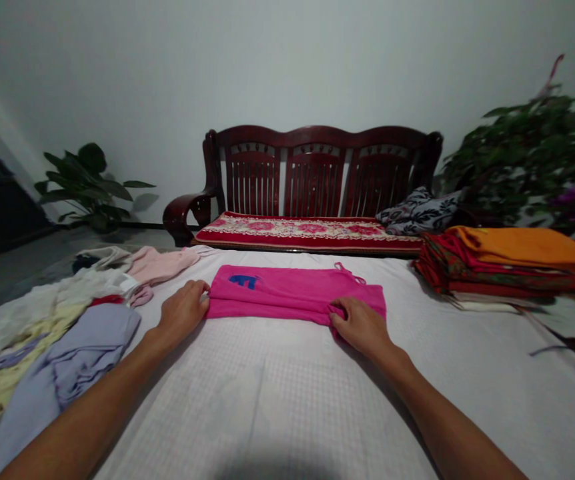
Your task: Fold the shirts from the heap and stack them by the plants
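A bright pink garment (287,290) lies folded into a long flat strip on the white cloth. It has a blue print near its left end and a thin pink drawstring loop at its far right edge. My left hand (183,308) pinches the garment's left edge between thumb and fingers. Toward the right end of the near edge, my right hand (360,325) grips a bit of the fabric, with a small bunch of it at the fingertips. Whether these pieces are trousers or shorts, I cannot tell.
Loose clothes, among them a lavender garment (77,353) and a pink one (160,265), lie in a heap at the left. A stack of folded fabrics (507,263) stands at the right. Behind are a wooden bench (312,160), a cushion (420,210) and plants (92,183).
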`<state>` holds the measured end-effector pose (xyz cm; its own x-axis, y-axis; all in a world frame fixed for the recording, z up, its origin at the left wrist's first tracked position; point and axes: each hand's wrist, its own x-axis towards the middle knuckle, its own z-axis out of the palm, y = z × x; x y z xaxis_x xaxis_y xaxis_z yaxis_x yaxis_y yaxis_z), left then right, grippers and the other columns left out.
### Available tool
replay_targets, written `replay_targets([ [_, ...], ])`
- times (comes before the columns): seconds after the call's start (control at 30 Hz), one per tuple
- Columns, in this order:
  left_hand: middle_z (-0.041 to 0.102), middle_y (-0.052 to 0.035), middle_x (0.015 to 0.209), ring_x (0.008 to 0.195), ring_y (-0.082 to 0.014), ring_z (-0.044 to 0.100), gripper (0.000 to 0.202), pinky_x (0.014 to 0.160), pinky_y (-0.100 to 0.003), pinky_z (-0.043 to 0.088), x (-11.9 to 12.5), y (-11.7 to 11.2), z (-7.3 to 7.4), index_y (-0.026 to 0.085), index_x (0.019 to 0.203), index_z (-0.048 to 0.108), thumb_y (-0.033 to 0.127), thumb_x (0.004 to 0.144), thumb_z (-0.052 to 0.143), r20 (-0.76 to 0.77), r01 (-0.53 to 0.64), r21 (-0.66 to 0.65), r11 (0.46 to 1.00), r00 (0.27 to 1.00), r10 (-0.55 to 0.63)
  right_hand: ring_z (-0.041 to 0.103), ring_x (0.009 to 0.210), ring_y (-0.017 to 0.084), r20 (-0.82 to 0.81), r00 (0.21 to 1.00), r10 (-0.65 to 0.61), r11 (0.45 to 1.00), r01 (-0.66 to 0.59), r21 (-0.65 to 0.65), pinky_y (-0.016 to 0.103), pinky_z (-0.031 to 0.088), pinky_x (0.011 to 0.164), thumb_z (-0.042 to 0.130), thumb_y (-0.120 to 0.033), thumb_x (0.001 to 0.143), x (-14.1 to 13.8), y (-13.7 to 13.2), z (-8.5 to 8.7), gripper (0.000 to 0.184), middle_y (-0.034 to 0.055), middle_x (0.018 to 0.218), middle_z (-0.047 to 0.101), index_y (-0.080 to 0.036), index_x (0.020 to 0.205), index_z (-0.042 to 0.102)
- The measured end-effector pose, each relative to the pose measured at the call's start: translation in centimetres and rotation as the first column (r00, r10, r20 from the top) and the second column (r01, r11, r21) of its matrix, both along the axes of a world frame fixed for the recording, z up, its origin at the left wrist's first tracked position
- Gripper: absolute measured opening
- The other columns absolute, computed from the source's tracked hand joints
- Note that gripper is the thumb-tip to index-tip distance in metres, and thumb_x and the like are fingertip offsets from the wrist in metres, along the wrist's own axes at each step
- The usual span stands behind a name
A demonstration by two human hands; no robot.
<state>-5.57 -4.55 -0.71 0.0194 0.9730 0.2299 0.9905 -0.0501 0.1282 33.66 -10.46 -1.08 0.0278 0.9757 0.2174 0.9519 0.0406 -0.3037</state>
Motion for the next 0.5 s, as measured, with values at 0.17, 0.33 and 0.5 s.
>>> replay_targets([
  [0.17, 0.061, -0.0100, 0.133, 0.121, -0.0270, 0.056, 0.042, 0.102, -0.039, 0.044, 1.6, 2.5, -0.4, 0.020, 0.128, 0.058, 0.023, 0.086, 0.055, 0.006, 0.274, 0.125, 0.954, 0.961, -0.277, 0.060, 0.094, 0.024, 0.063, 0.998, 0.030, 0.992, -0.037, 0.119, 0.032, 0.039, 0.079, 0.056, -0.032, 0.091, -0.3, 0.1, -0.5, 0.023, 0.0072, 0.094, 0.071, -0.020, 0.098, 0.074],
  [0.33, 0.060, -0.0095, 0.136, 0.130, -0.0293, 0.048, 0.056, 0.111, -0.046, 0.036, 2.0, 5.1, -0.4, 0.023, 0.138, 0.054, 0.020, 0.082, 0.061, 0.013, 0.471, 0.089, 0.878, 0.880, -0.474, 0.059, 0.092, 0.022, 0.011, 0.994, 0.110, 0.981, -0.111, 0.159, 0.031, 0.040, 0.081, 0.054, -0.018, 0.085, 0.2, 0.4, -1.4, 0.018, 0.0055, 0.093, 0.071, -0.020, 0.091, 0.071],
  [0.5, 0.071, -0.0067, 0.106, 0.106, -0.0265, 0.059, 0.028, 0.102, -0.043, 0.041, 1.1, 4.8, 0.2, 0.025, 0.109, 0.070, 0.019, 0.085, 0.056, 0.002, 0.492, -0.003, 0.871, 0.871, -0.492, 0.060, 0.091, 0.022, -0.030, 0.986, 0.165, 0.972, -0.157, 0.176, 0.032, 0.042, 0.082, 0.052, -0.012, 0.080, 0.6, 0.4, -1.7, 0.022, 0.0058, 0.093, 0.071, -0.019, 0.092, 0.069],
])
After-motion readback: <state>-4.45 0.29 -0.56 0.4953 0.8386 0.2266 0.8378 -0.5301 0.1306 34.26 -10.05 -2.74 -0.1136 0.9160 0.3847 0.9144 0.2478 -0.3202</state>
